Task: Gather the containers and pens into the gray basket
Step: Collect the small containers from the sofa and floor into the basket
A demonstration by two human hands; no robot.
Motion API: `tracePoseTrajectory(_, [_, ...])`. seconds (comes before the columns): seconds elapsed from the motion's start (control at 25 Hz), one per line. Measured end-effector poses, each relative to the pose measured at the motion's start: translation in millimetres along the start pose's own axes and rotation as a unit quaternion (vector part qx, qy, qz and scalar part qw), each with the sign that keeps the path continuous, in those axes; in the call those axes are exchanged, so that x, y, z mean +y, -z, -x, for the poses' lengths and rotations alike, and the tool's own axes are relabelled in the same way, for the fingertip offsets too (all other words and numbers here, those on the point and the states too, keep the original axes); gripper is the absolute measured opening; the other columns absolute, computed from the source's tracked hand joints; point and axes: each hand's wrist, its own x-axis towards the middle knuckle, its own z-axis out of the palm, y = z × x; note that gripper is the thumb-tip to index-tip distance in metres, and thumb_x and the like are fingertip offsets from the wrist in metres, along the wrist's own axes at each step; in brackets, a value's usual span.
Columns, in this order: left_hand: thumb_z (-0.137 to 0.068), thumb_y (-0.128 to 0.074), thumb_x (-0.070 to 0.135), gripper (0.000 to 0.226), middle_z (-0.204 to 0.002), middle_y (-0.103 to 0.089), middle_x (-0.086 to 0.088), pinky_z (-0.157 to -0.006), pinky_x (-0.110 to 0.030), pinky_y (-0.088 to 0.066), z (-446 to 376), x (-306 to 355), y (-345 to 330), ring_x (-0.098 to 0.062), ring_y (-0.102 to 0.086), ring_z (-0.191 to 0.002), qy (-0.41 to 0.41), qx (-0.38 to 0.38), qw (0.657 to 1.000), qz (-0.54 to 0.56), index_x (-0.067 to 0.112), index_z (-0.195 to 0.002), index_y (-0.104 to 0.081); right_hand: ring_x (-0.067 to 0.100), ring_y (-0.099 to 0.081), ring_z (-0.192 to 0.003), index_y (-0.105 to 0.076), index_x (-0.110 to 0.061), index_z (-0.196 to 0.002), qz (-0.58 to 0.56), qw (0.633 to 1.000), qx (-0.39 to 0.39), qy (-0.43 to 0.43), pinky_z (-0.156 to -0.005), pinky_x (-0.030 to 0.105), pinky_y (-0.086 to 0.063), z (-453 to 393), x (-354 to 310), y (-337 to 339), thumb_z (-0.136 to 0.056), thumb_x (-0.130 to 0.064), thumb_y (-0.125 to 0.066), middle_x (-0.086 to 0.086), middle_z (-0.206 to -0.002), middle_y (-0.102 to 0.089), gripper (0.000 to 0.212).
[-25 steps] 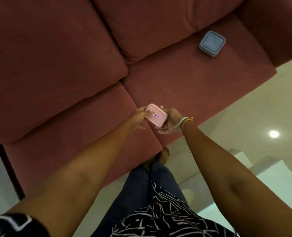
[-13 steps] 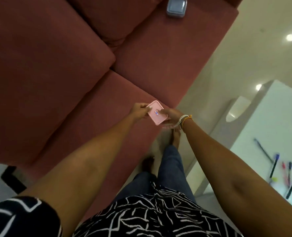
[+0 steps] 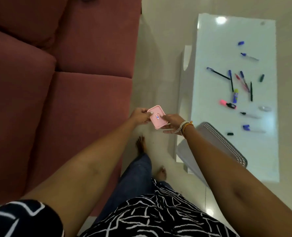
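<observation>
Head view: both hands, left hand (image 3: 140,115) and right hand (image 3: 172,123), pinch the small pink square plastic container (image 3: 157,117) above the floor. It could slip before reaching the gray mesh basket (image 3: 222,142) on the white table (image 3: 210,48).

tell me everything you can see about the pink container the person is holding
The pink container is small and square with rounded corners, apparently matte plastic, with a raised rim and a small blue-and-white label at its centre. It is tilted, held in the air between the left hand and right hand, above the floor beside the sofa.
</observation>
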Motion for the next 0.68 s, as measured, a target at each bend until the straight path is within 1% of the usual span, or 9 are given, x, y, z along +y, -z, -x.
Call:
tracePoseTrajectory(0.12, [-0.095,-0.057,0.017,0.017,-0.098,-0.062,-0.011,-0.054,-0.015,-0.045,13,-12,-53,0.003,-0.062,-0.047,0.005,-0.035,0.999,-0.038,0.012,-0.111,-0.058,0.021,-0.062,-0.076,-0.058,-0.013,-0.096,-0.050,0.998,0.035,-0.002,-0.083,0.043,-0.051,12,51,37,-0.093,-0.029,-0.058,0.010,-0.093,-0.063,0.016])
tracePoseTrajectory(0.2, [-0.094,-0.058,0.016,0.028,-0.102,-0.062,-0.010,-0.059,-0.019,-0.046,21,-22,-89,-0.009,-0.065,-0.063,0.010,-0.059,0.997,-0.057,0.005,-0.120,-0.058,0.021,-0.062,-0.076,-0.058,-0.012,-0.095,-0.081,0.995,0.059,-0.008,-0.085,0.043,-0.051,16,87,59,-0.094,-0.029,-0.057,0.012,-0.097,-0.063,0.018])
tracePoseTrajectory(0.28, [-0.093,-0.060,0.017,0.039,-0.107,-0.062,-0.010,-0.068,-0.026,-0.048,25,-30,-121,-0.021,-0.064,-0.085,0.010,-0.084,0.993,-0.078,0.004,-0.129,-0.054,0.020,-0.061,-0.075,-0.056,-0.013,-0.086,-0.125,0.989,0.077,-0.010,-0.085,0.044,-0.052,17,120,77,-0.095,-0.029,-0.055,0.013,-0.096,-0.062,0.019])
tracePoseTrajectory(0.4, [-0.090,-0.064,0.024,0.051,-0.123,-0.060,-0.008,-0.080,-0.032,-0.047,18,-39,-163,-0.021,-0.056,-0.105,0.001,-0.112,0.986,-0.125,0.010,-0.137,-0.048,0.022,-0.060,-0.073,-0.055,-0.011,-0.083,-0.209,0.969,0.131,-0.001,-0.073,0.041,-0.054,3,160,100,-0.095,-0.027,-0.056,0.018,-0.103,-0.059,0.020])
tracePoseTrajectory(0.44, [-0.090,-0.065,0.026,0.056,-0.127,-0.059,-0.007,-0.083,-0.033,-0.046,12,-42,-174,-0.021,-0.055,-0.110,-0.010,-0.113,0.982,-0.151,0.011,-0.139,-0.045,0.023,-0.059,-0.072,-0.056,-0.008,-0.087,-0.247,0.957,0.154,0.002,-0.067,0.038,-0.055,-4,169,106,-0.095,-0.025,-0.055,0.019,-0.102,-0.059,0.019])
tracePoseTrajectory(0.52, [-0.089,-0.065,0.031,0.058,-0.131,-0.057,-0.008,-0.092,-0.034,-0.047,-11,-50,-194,-0.026,-0.055,-0.118,-0.029,-0.087,0.975,-0.203,0.009,-0.139,-0.045,0.027,-0.060,-0.078,-0.057,0.000,-0.109,-0.321,0.927,0.196,0.010,-0.059,0.036,-0.056,-29,182,120,-0.097,-0.021,-0.052,0.024,-0.105,-0.062,0.025])
tracePoseTrajectory(0.56, [-0.090,-0.063,0.030,0.055,-0.131,-0.058,-0.010,-0.098,-0.035,-0.045,-24,-55,-204,-0.028,-0.056,-0.119,-0.041,-0.071,0.969,-0.234,0.008,-0.137,-0.047,0.031,-0.060,-0.089,-0.054,0.004,-0.121,-0.345,0.914,0.215,0.015,-0.065,0.037,-0.056,-43,186,126,-0.097,-0.018,-0.052,0.027,-0.116,-0.061,0.032])
tracePoseTrajectory(0.6, [-0.091,-0.061,0.028,0.051,-0.132,-0.058,-0.013,-0.100,-0.033,-0.043,-35,-60,-211,-0.029,-0.055,-0.120,-0.050,-0.059,0.961,-0.265,0.007,-0.136,-0.049,0.034,-0.060,-0.101,-0.051,0.006,-0.127,-0.357,0.906,0.227,0.015,-0.077,0.040,-0.055,-56,186,132,-0.097,-0.016,-0.051,0.027,-0.125,-0.058,0.037])
tracePoseTrajectory(0.68, [-0.092,-0.059,0.023,0.047,-0.134,-0.057,-0.013,-0.100,-0.031,-0.042,-53,-70,-223,-0.028,-0.055,-0.121,-0.063,-0.054,0.948,-0.307,0.009,-0.135,-0.050,0.038,-0.055,-0.120,-0.048,0.008,-0.131,-0.377,0.893,0.245,0.013,-0.092,0.047,-0.048,-80,184,142,-0.098,-0.013,-0.049,0.026,-0.134,-0.053,0.039])
